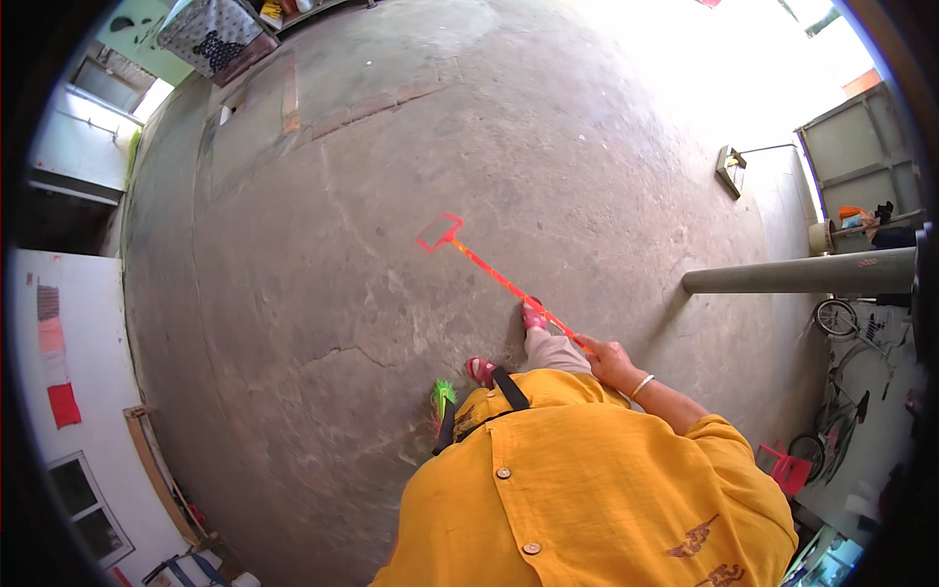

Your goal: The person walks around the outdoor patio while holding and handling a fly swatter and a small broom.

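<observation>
My right hand (612,364) is closed around the near end of a red-orange fly swatter (494,275). Its long thin handle slants forward and to the left. The rectangular head, a red frame with a see-through middle, hangs over or rests on the concrete floor (293,274); I cannot tell which. A pale bangle circles my right wrist. My left hand is out of sight. At my left side, below the red shoe (480,371), a tuft of bright green bristles (443,393) sticks out past my yellow shirt, next to a black strap.
A grey round post (802,273) rises on the right, with a bicycle (839,391) and a red object (783,469) beyond it. A dustpan-like box with a long handle (730,172) stands at the far right. A white wall (93,333) runs along the left; a cloth-covered stand (210,39) is far left.
</observation>
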A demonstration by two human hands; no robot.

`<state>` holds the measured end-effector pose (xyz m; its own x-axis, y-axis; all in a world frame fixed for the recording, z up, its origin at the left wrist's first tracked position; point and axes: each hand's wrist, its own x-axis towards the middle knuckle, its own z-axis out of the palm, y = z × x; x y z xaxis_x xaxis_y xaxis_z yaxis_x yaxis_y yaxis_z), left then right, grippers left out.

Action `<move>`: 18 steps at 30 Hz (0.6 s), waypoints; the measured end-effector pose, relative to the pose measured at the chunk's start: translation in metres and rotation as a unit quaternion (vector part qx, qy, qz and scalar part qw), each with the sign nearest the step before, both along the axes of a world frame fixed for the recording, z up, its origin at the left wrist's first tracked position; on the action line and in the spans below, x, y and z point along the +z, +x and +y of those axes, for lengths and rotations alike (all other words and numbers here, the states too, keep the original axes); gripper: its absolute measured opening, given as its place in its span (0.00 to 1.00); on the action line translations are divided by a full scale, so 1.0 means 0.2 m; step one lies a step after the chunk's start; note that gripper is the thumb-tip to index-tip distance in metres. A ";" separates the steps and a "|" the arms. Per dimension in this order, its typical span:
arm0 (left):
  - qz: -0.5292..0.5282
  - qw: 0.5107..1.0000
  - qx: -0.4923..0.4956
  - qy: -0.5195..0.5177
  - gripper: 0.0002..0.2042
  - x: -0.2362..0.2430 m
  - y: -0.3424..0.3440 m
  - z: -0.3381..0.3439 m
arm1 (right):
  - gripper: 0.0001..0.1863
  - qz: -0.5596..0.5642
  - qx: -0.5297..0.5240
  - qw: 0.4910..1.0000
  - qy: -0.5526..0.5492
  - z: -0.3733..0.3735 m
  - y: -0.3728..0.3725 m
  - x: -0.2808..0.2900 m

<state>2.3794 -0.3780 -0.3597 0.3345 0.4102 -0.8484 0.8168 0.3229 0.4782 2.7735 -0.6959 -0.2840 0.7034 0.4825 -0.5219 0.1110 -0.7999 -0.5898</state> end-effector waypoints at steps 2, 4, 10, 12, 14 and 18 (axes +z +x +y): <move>0.003 1.000 0.019 0.006 0.11 0.02 0.09 0.01 | 0.22 -0.017 -0.009 0.999 0.030 -0.01 0.08 -0.05; 0.007 0.999 0.037 0.011 0.11 0.06 0.18 0.01 | 0.21 -0.028 -0.041 0.998 0.042 -0.01 0.19 -0.09; 0.011 0.995 0.091 0.028 0.10 0.15 0.48 -0.01 | 0.19 -0.045 -0.178 0.983 -0.018 -0.11 0.76 -0.37; 0.011 0.994 0.105 0.035 0.09 0.19 0.58 -0.03 | 0.18 -0.003 -0.276 0.961 -0.018 -0.16 0.98 -0.48; 0.008 0.993 0.113 0.036 0.09 0.22 0.68 -0.04 | 0.18 0.006 -0.328 0.945 -0.006 -0.23 1.17 -0.58; 0.003 0.988 0.146 0.047 0.09 0.27 0.82 -0.07 | 0.18 0.023 -0.423 0.906 -0.012 -0.20 1.40 -0.52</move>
